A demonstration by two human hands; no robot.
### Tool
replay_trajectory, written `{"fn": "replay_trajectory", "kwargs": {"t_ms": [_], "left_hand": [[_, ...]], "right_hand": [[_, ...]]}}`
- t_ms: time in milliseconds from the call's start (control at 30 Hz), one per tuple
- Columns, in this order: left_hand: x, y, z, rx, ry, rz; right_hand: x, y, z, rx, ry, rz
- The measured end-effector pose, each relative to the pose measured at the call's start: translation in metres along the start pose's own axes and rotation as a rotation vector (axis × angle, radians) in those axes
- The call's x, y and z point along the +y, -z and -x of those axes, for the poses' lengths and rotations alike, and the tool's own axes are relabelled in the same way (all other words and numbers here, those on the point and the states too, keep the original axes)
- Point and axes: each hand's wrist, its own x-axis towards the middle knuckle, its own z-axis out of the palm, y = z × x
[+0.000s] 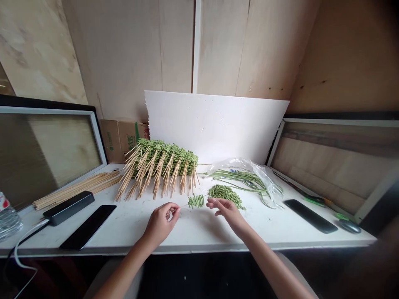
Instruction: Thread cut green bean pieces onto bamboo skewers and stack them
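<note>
My left hand [163,218] is closed in a pinch on the bare end of a thin bamboo skewer. Several short green bean pieces [196,201] are threaded side by side along this skewer, in the air above the table. Just right of them is my right hand [227,211], its fingers stretched toward the skewer's far end and partly apart; I make out nothing held in it. Behind my right hand lies a heap of loose cut bean pieces [226,193]. A large stack of filled bean skewers [168,155] stands behind the hands to the left, bare stick ends pointing forward.
Long whole beans [240,177] lie by a clear plastic bag [262,174]. Bare skewers [77,187], a black box [69,207], a phone [89,226] and a bottle [9,218] are left. Right are a dark flat object [310,216] and a mouse [349,226]. A white board [215,124] stands behind.
</note>
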Motion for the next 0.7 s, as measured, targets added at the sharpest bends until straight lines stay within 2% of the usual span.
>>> {"fn": "replay_trajectory", "kwargs": {"t_ms": [133, 267, 333, 400, 600, 700], "left_hand": [[-0.02, 0.015, -0.008, -0.134, 0.054, -0.057], [-0.043, 0.03, -0.015, -0.17, 0.061, -0.083], [-0.054, 0.037, -0.017, -0.159, 0.064, -0.098], [-0.064, 0.043, -0.019, -0.172, 0.076, -0.11], [-0.081, 0.05, -0.017, -0.299, 0.15, -0.112], [-0.081, 0.05, -0.016, -0.354, 0.176, -0.075]], "right_hand": [[-0.007, 0.046, -0.009, 0.103, 0.025, 0.192], [-0.008, 0.096, -0.014, 0.38, 0.069, 0.261], [-0.004, 0.114, -0.016, 0.525, 0.083, 0.242], [0.002, 0.128, -0.021, 0.602, 0.084, 0.248], [0.017, 0.16, -0.064, 0.559, 0.002, 0.74], [0.022, 0.17, -0.091, 0.474, -0.073, 0.93]]}}
